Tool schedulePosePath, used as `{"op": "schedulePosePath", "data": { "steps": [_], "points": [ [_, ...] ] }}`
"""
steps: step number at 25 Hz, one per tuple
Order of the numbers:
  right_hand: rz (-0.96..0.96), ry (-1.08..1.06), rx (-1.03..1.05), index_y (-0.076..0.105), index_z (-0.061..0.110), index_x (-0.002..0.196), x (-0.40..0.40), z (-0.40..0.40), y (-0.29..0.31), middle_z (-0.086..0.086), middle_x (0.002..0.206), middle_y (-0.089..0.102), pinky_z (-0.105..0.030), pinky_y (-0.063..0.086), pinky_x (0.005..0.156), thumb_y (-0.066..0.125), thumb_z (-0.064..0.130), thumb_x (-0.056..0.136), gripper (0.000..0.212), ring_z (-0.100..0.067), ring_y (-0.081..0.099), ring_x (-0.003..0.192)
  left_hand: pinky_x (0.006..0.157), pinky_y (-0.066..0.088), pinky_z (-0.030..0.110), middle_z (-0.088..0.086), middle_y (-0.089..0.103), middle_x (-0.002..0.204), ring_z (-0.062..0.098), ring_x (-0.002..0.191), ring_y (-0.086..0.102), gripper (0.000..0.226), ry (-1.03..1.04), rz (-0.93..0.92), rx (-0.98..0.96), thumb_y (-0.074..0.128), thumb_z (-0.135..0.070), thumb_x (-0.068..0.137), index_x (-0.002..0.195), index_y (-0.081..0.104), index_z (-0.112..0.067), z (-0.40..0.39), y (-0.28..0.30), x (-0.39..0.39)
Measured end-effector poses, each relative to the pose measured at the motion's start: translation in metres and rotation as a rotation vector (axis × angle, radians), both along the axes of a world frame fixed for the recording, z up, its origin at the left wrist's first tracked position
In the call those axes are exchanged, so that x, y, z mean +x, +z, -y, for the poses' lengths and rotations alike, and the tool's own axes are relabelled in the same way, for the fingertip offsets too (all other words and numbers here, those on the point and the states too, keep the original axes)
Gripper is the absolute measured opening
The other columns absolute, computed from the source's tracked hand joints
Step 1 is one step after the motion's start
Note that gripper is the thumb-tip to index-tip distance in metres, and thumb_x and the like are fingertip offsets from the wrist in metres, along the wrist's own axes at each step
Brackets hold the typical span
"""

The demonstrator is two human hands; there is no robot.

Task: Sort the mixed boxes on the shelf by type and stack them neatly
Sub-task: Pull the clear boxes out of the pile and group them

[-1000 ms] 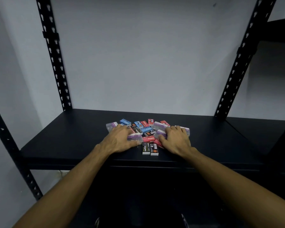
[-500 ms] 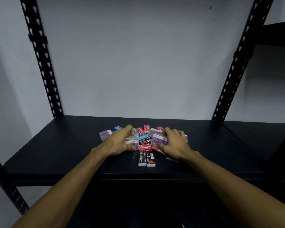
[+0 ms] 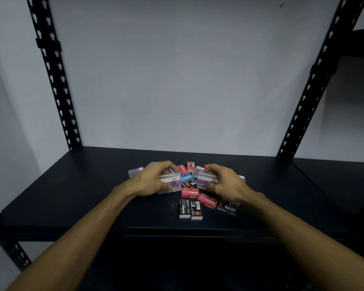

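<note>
We are at the first step of sorting: pulling the paper-clip type out of the mixed pile on the black metal shelf [image 3: 76, 185]. Our left hand [image 3: 150, 180] has its grip closed round a clear plastic paper-clip box with purple label [image 3: 171, 182], thumb at the near side, fingers [image 3: 165, 165] over the far edge. Our right hand [image 3: 226, 183] is closed the same way on a second clear paper-clip box [image 3: 206, 180]. Both boxes seem just lifted or tilting off the pile, we cannot tell for sure.

Next move, in our judgement: carry the two to a free part of the shelf, lay one flat on the other w/ edges square, not dragging neighbours along.

Count, approx., as hands hide some: clear paper-clip boxes at least 5, incl. one at the far left [image 3: 135, 171]; red cardboard staple boxes [image 3: 190, 192] abt 5; black staple boxes [image 3: 185, 208] 3, two side by side at the front; blue staple boxes [image 3: 187, 179] 2 or 3
</note>
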State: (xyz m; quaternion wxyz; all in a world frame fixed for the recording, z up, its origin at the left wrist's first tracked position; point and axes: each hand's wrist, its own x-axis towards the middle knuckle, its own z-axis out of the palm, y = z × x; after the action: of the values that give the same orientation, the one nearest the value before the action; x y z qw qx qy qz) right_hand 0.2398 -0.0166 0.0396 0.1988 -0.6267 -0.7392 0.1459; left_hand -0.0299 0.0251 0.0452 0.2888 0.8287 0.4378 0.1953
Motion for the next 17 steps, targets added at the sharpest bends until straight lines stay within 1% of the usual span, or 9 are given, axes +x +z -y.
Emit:
{"op": "schedulePosePath", "data": {
  "steps": [2,4,6,10,13,16,17],
  "points": [
    [-0.088,0.011,-0.007,0.053,0.031,0.116,-0.004,-0.005,0.011,0.009,0.108,0.065,-0.034,0.058,0.077,0.072,0.028,0.086,0.036,-0.008,0.065,0.09,0.082,0.059,0.035,-0.009,0.066,0.108,0.009,0.096,0.066,0.045,0.007,0.044,-0.008,0.075,-0.013,0.084,0.118,0.057,-0.033,-0.006,0.012,-0.011],
    [-0.135,0.035,0.012,0.054,0.032,0.115,-0.015,-0.014,0.023,0.011,0.107,0.064,-0.029,0.057,0.073,0.07,0.025,0.087,0.033,-0.007,0.065,0.09,0.084,0.058,0.035,-0.009,0.067,0.108,0.01,0.098,0.066,0.046,0.018,0.062,-0.015,0.076,-0.011,0.083,0.119,0.057,-0.032,-0.015,0.024,-0.028],
    [-0.161,0.065,0.044,0.055,0.03,0.116,-0.033,-0.026,0.032,0.009,0.108,0.065,-0.029,0.057,0.075,0.069,0.022,0.088,0.033,-0.005,0.064,0.091,0.085,0.057,0.035,-0.007,0.067,0.108,0.013,0.099,0.066,0.046,0.055,0.06,-0.015,0.076,-0.009,0.082,0.12,0.058,-0.028,-0.025,0.034,-0.049],
    [-0.183,0.144,0.077,0.054,0.027,0.118,-0.082,-0.056,0.039,0.003,0.113,0.067,-0.023,0.055,0.075,0.068,0.016,0.09,0.033,-0.005,0.065,0.092,0.081,0.056,0.033,-0.003,0.068,0.107,0.016,0.097,0.067,0.042,0.155,0.035,-0.013,0.074,-0.003,0.081,0.113,0.061,-0.026,-0.045,0.042,-0.098],
    [-0.185,0.207,0.061,0.053,0.023,0.124,-0.122,-0.08,0.038,-0.001,0.118,0.065,-0.028,0.056,0.078,0.067,0.015,0.09,0.037,-0.013,0.065,0.096,0.085,0.056,0.033,-0.002,0.07,0.106,0.016,0.097,0.067,0.043,0.236,0.045,-0.003,0.075,-0.002,0.08,0.113,0.063,-0.026,-0.057,0.036,-0.139],
    [-0.163,0.248,0.057,0.052,0.02,0.127,-0.156,-0.099,0.033,-0.004,0.123,0.063,-0.033,0.055,0.087,0.065,0.014,0.092,0.038,-0.017,0.063,0.103,0.088,0.055,0.029,-0.005,0.07,0.109,0.012,0.099,0.067,0.044,0.298,0.066,-0.008,0.075,-0.004,0.08,0.114,0.066,-0.03,-0.062,0.025,-0.172],
    [-0.154,0.258,0.055,0.052,0.021,0.127,-0.167,-0.106,0.031,-0.004,0.123,0.062,-0.033,0.054,0.087,0.064,0.015,0.092,0.038,-0.017,0.062,0.103,0.087,0.055,0.029,-0.007,0.07,0.11,0.011,0.099,0.066,0.044,0.314,0.075,-0.014,0.075,-0.004,0.08,0.114,0.066,-0.031,-0.063,0.022,-0.181]
  ]
}}
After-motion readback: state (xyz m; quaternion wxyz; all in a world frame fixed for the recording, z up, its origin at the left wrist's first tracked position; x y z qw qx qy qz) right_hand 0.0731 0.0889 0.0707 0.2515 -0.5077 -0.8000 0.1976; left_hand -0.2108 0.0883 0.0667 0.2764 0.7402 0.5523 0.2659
